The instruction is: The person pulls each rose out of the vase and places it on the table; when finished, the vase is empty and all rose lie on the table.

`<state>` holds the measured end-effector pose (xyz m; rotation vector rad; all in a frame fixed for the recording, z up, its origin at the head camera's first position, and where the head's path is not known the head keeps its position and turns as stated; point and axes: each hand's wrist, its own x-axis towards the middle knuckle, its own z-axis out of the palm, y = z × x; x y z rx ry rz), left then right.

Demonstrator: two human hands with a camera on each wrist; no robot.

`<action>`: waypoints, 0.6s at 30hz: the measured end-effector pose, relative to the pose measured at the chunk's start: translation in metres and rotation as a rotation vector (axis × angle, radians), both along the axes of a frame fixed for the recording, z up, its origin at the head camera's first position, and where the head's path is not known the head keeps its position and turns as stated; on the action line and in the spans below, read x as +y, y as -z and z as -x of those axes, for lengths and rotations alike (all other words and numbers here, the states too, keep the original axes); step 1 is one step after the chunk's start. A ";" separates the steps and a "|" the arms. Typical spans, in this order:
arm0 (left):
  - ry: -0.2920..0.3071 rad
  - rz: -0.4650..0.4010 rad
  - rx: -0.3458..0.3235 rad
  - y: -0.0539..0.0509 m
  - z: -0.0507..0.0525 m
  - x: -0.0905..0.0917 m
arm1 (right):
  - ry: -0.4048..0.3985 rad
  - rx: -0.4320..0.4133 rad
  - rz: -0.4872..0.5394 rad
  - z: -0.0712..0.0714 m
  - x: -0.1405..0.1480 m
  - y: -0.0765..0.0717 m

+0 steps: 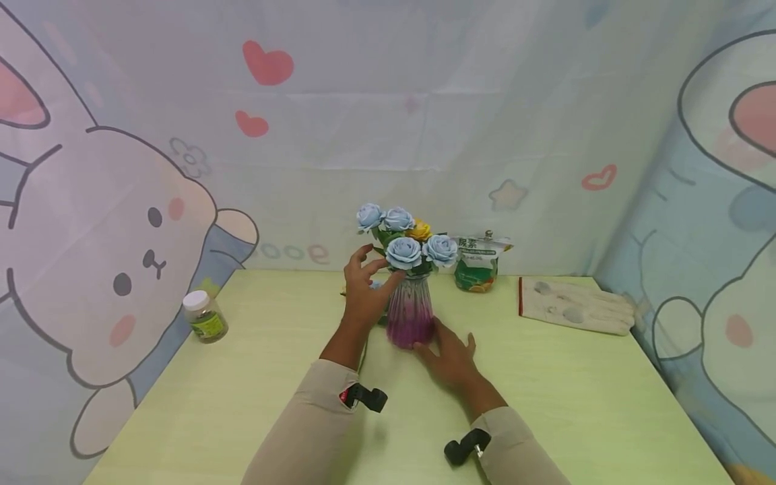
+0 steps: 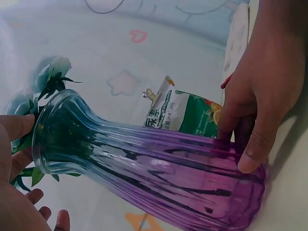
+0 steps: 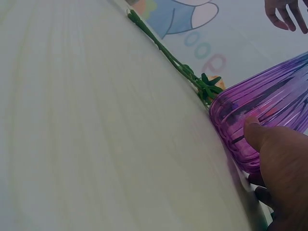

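Note:
A ribbed glass vase [image 1: 410,316], clear at the neck and purple at the base, stands upright on the table. Light blue roses [image 1: 403,253] and a yellow rose [image 1: 419,230] rise from its mouth. With thumb and fingers, my right hand [image 1: 450,357] grips the vase's base from the right. At the rim, my left hand [image 1: 364,296] holds a blue rose [image 2: 21,108] between thumb and forefinger, its other fingers spread. Part of that grasp is hidden behind the rim. Another green flower stem [image 3: 166,55] lies on the table behind the vase.
Behind the vase to the right stands a green and white pouch [image 1: 477,266]. A pale work glove [image 1: 572,306] lies at the table's back right. On the left edge is a small white-capped jar [image 1: 206,316]. A printed cloth [image 1: 364,135] hangs around the table [image 1: 200,404].

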<state>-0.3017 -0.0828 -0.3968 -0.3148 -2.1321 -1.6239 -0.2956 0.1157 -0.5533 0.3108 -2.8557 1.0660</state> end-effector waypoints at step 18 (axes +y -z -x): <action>-0.179 -0.010 -0.004 -0.012 -0.001 0.022 | 0.005 -0.002 -0.009 -0.002 0.000 -0.001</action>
